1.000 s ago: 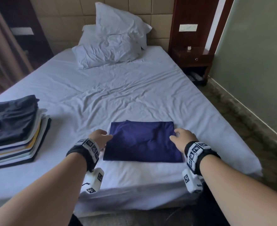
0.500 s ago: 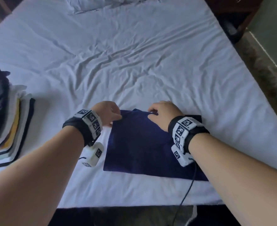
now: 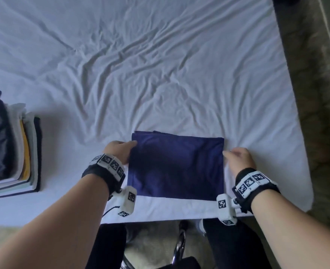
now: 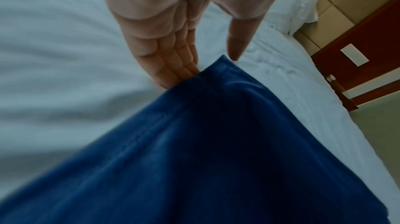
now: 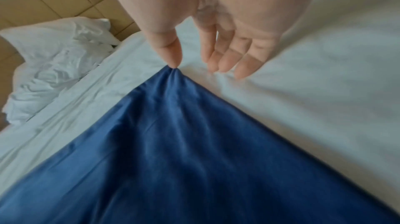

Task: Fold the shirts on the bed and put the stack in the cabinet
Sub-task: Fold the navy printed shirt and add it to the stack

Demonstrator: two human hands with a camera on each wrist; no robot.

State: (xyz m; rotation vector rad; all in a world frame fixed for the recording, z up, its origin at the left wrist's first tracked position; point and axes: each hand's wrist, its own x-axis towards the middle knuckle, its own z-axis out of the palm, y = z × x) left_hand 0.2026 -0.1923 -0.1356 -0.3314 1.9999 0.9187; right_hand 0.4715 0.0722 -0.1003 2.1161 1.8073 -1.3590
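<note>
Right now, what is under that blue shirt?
The white bedsheet shows all round the blue shirt, which lies flat on it. Left hand and right hand touch its side edges. Whether fingers or anything else lie beneath is covered.

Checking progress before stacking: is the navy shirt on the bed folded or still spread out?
Folded. The navy shirt lies as a compact rectangle on the white bed sheet, doubled layers showing at its far left corner, left hand and right hand at its sides.

navy shirt (image 3: 176, 166) on white sheet (image 3: 160, 74); left of it, stack (image 3: 14, 148) in dark navy, white, yellow, pale green; wristbands (image 3: 109, 165) black with black-white markers
</note>
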